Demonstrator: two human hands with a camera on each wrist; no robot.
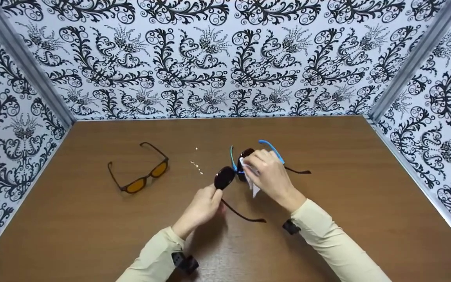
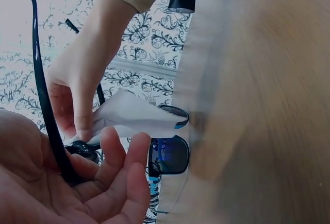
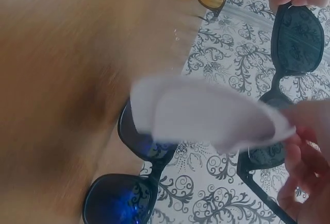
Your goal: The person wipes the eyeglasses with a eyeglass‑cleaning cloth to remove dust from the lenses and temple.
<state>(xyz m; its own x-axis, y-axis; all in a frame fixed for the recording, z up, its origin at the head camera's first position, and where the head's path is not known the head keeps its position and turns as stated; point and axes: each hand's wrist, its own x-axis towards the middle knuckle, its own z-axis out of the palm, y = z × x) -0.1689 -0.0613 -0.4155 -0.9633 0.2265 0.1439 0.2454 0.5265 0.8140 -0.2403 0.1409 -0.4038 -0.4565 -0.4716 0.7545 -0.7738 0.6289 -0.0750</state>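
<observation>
My left hand (image 1: 202, 206) pinches a pair of black sunglasses (image 1: 224, 178) near one hinge, holding it over the table with its temples pointing to the right. My right hand (image 1: 271, 176) grips a white cloth (image 3: 201, 113) against the other lens, fingers and thumb around that lens. The cloth's loose end hangs below the fingers. Beneath and behind lies a second pair, blue-armed sunglasses (image 1: 273, 150); its dark bluish lenses (image 3: 118, 198) show in the right wrist view. In the head view it is partly covered by the right hand and the black sunglasses.
Orange-lensed glasses (image 1: 136, 185) lie with arms unfolded on the left of the brown table (image 1: 92, 235). Small bright specks (image 1: 197, 166) show on the tabletop between the pairs. Patterned panels (image 1: 210, 58) enclose the back and both sides.
</observation>
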